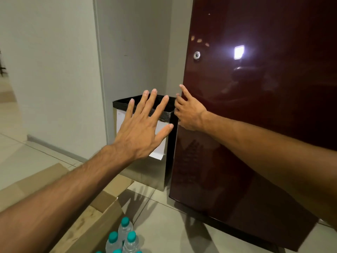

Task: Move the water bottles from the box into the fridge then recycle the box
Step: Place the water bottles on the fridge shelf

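The task is only at its beginning, I judge: the fridge [255, 125] is closed and no bottle is inside yet. The right hand [189, 115] grips the door's left edge with curled fingers. The left hand [142, 128] is spread and holds nothing. One bin [145, 170] stands just behind it. Below the left forearm, one open box [91, 225] holds the water bottles [125, 227]. I count six teal caps, some cut off.
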